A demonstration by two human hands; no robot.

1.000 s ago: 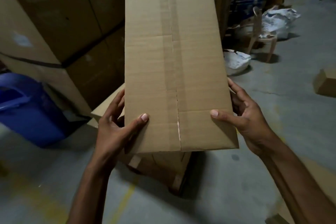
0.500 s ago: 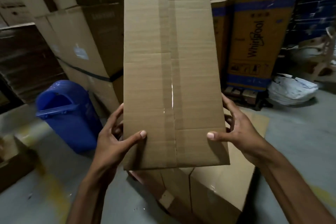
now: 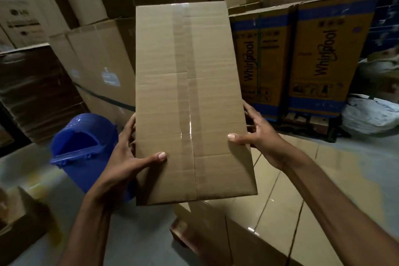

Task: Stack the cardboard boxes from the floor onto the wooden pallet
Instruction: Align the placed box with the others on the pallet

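Note:
A long, taped cardboard box (image 3: 190,93) is held in the air in front of me, its taped face toward the camera. My left hand (image 3: 127,155) grips its left edge with the thumb across the front. My right hand (image 3: 257,136) grips the right edge, thumb on the front face. Below and to the right lie flat taped cardboard boxes (image 3: 291,201), stacked low above the floor. A dark wooden pallet corner (image 3: 183,233) shows under their near left edge.
A blue plastic bin (image 3: 79,149) stands on the floor at the left. Tall appliance cartons (image 3: 323,54) wall off the back. A white sack (image 3: 371,114) lies at the right. A small open box (image 3: 19,222) sits at the lower left.
My view has turned left and lifted: the blue bin moved toward the middle and the stacked boxes now fill the lower right. Both hands keep the same hold on the box.

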